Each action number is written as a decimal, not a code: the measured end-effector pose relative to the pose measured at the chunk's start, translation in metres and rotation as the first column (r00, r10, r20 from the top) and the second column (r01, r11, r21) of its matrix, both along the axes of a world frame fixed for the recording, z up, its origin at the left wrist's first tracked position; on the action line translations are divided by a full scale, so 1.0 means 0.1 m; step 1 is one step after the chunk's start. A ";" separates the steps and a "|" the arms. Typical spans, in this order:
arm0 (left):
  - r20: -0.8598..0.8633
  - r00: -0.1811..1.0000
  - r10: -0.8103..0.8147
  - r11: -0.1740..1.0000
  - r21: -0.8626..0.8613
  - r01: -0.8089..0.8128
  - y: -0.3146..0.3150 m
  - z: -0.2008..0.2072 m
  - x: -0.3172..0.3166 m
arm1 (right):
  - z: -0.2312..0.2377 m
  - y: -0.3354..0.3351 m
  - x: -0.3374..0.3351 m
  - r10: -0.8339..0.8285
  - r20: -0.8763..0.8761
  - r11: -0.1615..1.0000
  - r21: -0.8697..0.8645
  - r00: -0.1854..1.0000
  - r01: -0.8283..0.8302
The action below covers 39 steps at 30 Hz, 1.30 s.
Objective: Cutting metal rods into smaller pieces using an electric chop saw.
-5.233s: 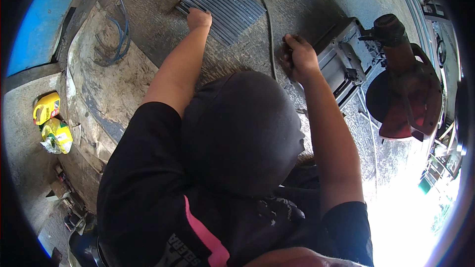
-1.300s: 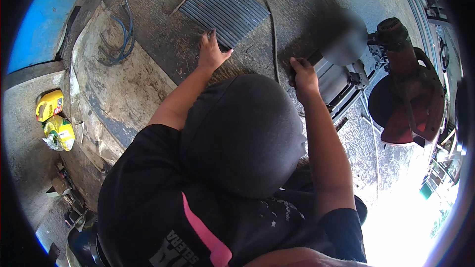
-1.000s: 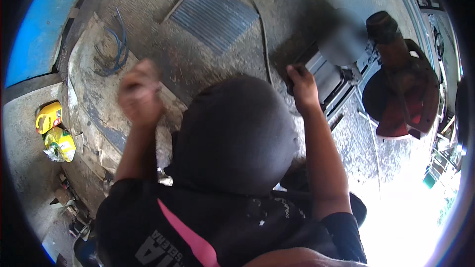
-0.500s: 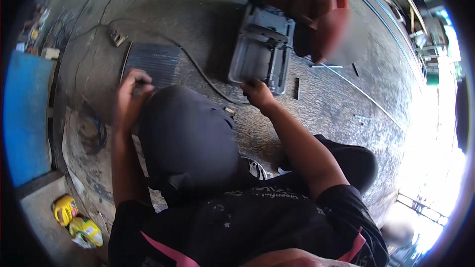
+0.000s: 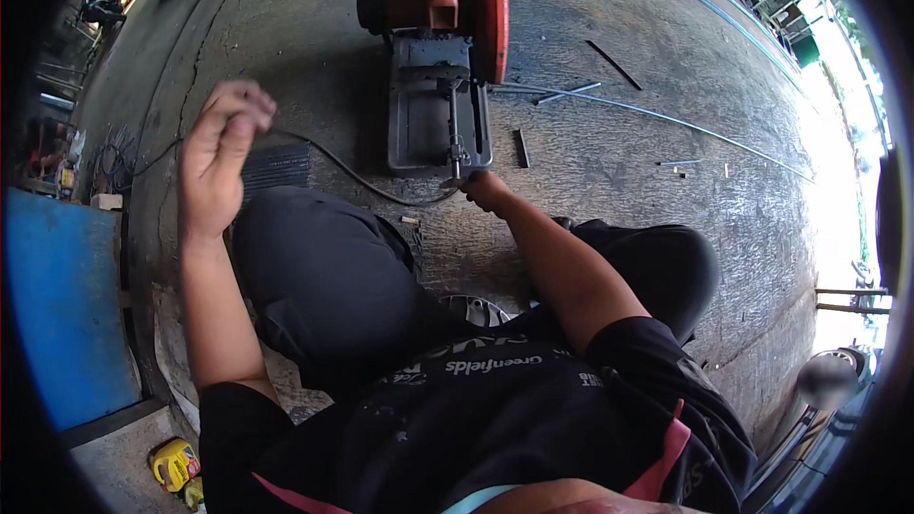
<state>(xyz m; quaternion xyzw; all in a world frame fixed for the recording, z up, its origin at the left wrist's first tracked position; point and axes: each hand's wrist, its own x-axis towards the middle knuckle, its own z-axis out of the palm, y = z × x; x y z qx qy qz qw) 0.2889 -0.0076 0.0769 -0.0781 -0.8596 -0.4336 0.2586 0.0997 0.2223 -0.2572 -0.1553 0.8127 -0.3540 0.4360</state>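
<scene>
A cut-off saw with a red blade guard (image 5: 490, 14) and motor stands on the floor ahead of me. Its grey metal base (image 5: 404, 133) carries a vise with a screw rod (image 5: 455, 128). At the near end of that rod, my right hand (image 5: 488, 190) is closed around the vise crank (image 5: 461, 183), mostly hidden by the fingers. My left hand (image 5: 219, 152) is raised at the left, above my knee, fingers loosely bent and apart from the thumb, with nothing visible in it. Below it lies a row of dark cut metal bars (image 5: 278, 169), partly covered by my knee.
A long thin metal bar (image 5: 657, 114) runs right from the saw. Short offcuts (image 5: 523, 148) and a dark strip (image 5: 614, 65) lie on the floor. A black cable (image 5: 357, 186) curves past the base. At the left are a blue panel (image 5: 67, 305) and a yellow container (image 5: 174, 464).
My left hand has risen away from the row of bars. My right hand stays at the vise crank. The whole view has shifted and turned, so the saw now appears straighter and further left.
</scene>
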 end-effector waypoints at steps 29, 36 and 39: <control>0.826 0.485 0.288 0.929 -0.364 0.067 -1.53 -1.11 -1.25 | 0.14 -1.29 0.46 0.053 -0.390 0.950 -0.264 0.919 -0.167; 0.941 0.296 0.163 0.978 -0.114 -0.177 -1.94 -2.48 -2.00 | -0.16 -2.37 0.17 -0.276 -0.175 0.935 -0.278 0.945 0.221; 0.934 0.318 0.163 0.949 -0.060 -0.310 -1.89 -3.32 -2.09 | -0.39 -2.66 0.05 -0.442 -0.137 0.895 -0.136 0.886 0.425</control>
